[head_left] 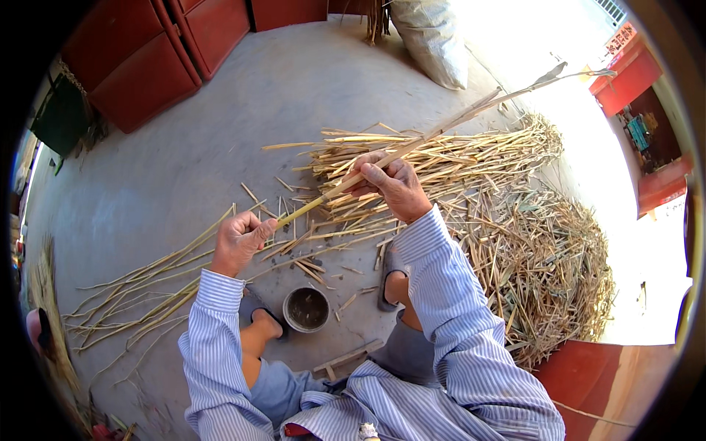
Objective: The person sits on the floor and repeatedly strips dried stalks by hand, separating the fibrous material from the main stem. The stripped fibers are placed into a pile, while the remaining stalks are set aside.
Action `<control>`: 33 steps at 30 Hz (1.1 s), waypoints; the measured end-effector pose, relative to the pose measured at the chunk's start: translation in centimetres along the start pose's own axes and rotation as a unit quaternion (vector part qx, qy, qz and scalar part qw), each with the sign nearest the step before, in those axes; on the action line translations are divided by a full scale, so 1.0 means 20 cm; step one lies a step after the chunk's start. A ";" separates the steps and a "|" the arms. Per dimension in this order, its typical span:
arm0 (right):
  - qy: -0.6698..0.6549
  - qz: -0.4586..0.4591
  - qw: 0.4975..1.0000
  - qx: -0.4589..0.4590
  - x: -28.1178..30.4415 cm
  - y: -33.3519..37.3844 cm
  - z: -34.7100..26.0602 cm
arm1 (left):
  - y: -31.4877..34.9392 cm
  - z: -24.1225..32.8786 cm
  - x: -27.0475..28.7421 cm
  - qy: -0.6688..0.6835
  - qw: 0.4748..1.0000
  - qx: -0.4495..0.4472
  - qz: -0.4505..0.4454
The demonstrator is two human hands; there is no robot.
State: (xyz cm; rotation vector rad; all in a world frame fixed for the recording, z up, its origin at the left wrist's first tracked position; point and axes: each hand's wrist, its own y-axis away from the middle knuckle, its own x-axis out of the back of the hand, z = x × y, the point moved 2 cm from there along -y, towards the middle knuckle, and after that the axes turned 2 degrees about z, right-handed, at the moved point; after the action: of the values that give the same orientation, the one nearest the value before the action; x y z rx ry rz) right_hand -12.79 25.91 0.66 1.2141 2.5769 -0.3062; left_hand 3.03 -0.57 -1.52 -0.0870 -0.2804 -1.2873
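A long dry plant stalk [434, 134] slants up to the right in front of me, its thin leafy tip reaching toward the bright doorway. My left hand [241, 239] is closed on its lower, yellowish end. Farther up, my right hand [390, 184] pinches the same stalk between thumb and fingers, where a pale husk covers it. Beyond and under the right hand lies a heap of yellow stalks [448, 158]. Thin branching stems [158, 301] are spread over the floor to the left of my left hand.
A dark round bowl [307, 309] stands between my feet. Dry leaf scraps form a large pile [544, 272] at the right. Short stalk pieces [312, 272] are scattered nearby. A pale sack [434, 44] and red panels [132, 59] stand at the back; a broom-like bundle [51, 316] is far left.
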 end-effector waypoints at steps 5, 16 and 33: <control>0.007 -0.048 0.999 0.020 -0.03 0.03 0.00 | -0.01 -0.04 0.06 0.038 0.996 0.056 -0.058; 0.025 0.063 0.997 0.034 -0.10 0.01 0.05 | -0.01 0.00 -0.18 -0.156 0.981 -0.110 0.036; 0.095 0.249 0.963 -0.047 -0.08 0.04 0.10 | -0.03 -0.07 -0.31 -0.303 0.901 -0.278 0.140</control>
State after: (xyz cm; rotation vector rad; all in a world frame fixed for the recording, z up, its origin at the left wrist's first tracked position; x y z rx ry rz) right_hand -10.89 24.76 -0.74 1.8668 2.2891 0.0418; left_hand 1.06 4.62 -4.52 -0.9978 -0.4046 -0.9899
